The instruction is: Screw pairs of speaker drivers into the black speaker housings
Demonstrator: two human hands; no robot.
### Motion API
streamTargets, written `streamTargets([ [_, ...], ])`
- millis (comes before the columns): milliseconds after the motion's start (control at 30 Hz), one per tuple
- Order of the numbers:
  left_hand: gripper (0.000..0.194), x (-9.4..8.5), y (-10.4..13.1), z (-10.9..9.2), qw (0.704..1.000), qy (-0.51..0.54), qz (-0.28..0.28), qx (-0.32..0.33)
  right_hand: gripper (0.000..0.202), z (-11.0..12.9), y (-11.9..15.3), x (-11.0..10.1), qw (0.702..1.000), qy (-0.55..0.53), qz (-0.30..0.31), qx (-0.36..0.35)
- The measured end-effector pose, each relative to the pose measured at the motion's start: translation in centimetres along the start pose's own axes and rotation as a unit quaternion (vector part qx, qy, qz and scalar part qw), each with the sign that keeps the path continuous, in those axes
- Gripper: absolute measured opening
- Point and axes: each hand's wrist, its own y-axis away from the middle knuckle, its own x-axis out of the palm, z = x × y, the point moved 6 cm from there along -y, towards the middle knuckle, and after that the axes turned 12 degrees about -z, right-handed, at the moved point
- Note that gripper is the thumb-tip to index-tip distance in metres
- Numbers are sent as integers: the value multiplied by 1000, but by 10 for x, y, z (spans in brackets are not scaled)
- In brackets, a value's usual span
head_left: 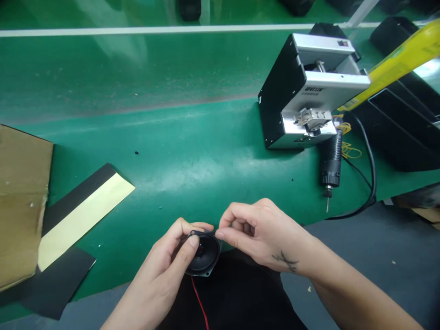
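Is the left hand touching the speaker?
Touching. The head view shows the left hand holding the speaker, its fingers lying over the rim.

A workshop, shown by the green workbench (206,137), electric screwdriver (331,158) and silver-black machine (309,91).

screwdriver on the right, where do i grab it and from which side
By the ribbed barrel of the screwdriver, from above, fingers across it: it is long and round, seems to lie on its side, and its thin bit points toward the person.
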Motion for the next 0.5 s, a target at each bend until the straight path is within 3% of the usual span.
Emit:
streamTargets([
  [233,39,-1,-1,0,1000,23,-7,10,19,-7,2,3,999,-13,-14,37],
  [500,38,-4,-2,6,998,48,-21,17,19,-9,1,7,999,-11,-17,27],
])
